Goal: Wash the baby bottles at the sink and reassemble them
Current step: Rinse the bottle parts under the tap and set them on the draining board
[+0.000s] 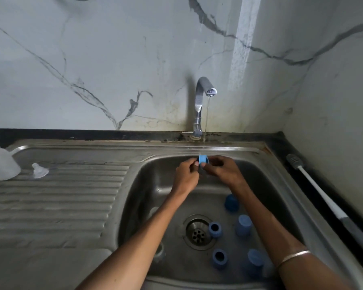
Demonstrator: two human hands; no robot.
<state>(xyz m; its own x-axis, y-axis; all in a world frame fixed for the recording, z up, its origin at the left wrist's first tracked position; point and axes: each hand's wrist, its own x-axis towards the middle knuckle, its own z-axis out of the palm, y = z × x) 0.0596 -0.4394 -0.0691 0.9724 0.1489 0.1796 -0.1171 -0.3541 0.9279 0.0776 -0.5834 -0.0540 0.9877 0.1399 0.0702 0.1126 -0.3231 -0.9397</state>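
Note:
A blue bottle ring [203, 159] is held under the thin stream from the tap [202, 101], at the back of the sink basin [155, 185]. My left hand [186, 176] pinches it from the left and my right hand [222, 169] pinches it from the right. Several more blue rings and caps lie on the basin floor, among them a ring [215, 229] beside the drain [198, 232] and a cap [243, 225]. A clear bottle body [1, 163] lies on the drainboard at far left, with a clear teat [39, 170] next to it.
The ribbed steel drainboard [57, 201] fills the left half. A long bottle brush with a white and grey handle [323, 197] lies on the dark counter along the right wall. The marble-patterned wall rises behind the tap.

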